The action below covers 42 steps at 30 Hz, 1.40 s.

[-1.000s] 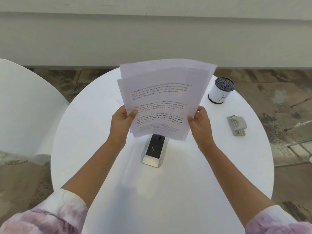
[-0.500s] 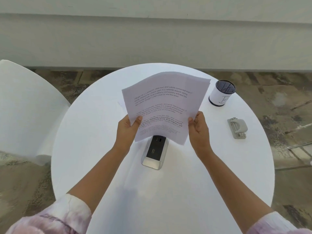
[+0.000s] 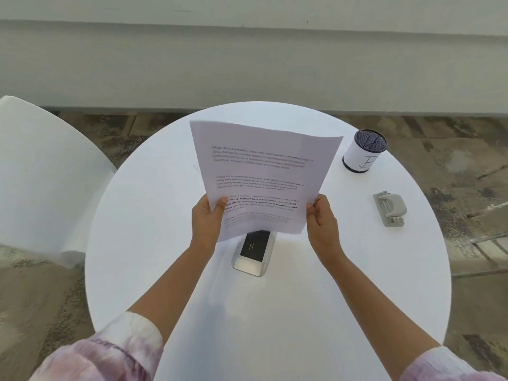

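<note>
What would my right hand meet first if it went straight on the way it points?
Probably only the paper that the right hand grips by its right edge. Past that, its line seems to run over the table, left of the pen cup, though depth is unclear.

two hands: left hand [image 3: 206, 225], right hand [image 3: 322, 225]. one paper sheaf [image 3: 264, 171], one table [image 3: 137, 243], one cup [image 3: 363, 151] at two o'clock, one hole punch [image 3: 390, 208] at three, one tray [image 3: 251, 264] mid-table, one chair [image 3: 41, 174] at nine.

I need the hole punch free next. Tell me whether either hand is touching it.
No: both the left hand and right hand hold the paper sheets, while the hole punch lies apart on the table.
</note>
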Motion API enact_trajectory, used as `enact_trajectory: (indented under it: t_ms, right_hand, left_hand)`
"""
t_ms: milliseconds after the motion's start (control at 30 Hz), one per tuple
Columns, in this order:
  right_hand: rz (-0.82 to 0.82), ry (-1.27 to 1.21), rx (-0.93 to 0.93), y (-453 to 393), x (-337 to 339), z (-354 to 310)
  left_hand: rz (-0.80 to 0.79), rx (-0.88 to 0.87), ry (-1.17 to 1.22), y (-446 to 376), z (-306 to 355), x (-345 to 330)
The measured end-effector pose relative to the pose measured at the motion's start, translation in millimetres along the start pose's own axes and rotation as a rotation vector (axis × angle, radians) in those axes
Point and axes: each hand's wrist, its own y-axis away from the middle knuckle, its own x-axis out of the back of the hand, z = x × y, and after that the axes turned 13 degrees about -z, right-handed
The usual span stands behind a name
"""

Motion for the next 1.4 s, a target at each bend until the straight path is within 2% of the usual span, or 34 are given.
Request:
enact_trajectory:
  t_ms: [133, 333, 500, 700, 1000, 1233, 1400]
  right_hand:
    - [0.006, -0.068, -0.065, -7.8, 4.7, 7.8]
    - [0.087, -0.077, -0.256, -21.9, 7.1, 34.8]
    - [0.052, 0.017, -0.307, -49.9, 6.7, 48.8]
    - [0.013, -0.079, -0.429, -95.6, -3.5, 51.9]
    - [0.074, -0.19, -0.57, -144.3, -3.9, 63.5]
    - [0.13, -0.425, -0.667, -159.8, -5.9, 58.7]
    - [0.188, -0.497, -0.732, -167.3, -4.0, 62.3]
  left_hand:
    - [0.075, 0.047, 0.019, -7.1, -2.4, 18.1]
    - [0.069, 0.284, 0.045, -19.8, -18.4, 51.1]
    - [0.087, 0.388, 0.12, -32.2, -28.0, 62.5]
    - [0.098, 0.474, 0.13, -45.7, -42.5, 67.6]
    - [0.087, 0.535, 0.062, -56.2, -59.4, 73.6]
    - [0.079, 0.538, 0.061, -60.7, -58.6, 71.1]
    - [0.075, 0.535, 0.073, -62.5, -59.9, 67.9]
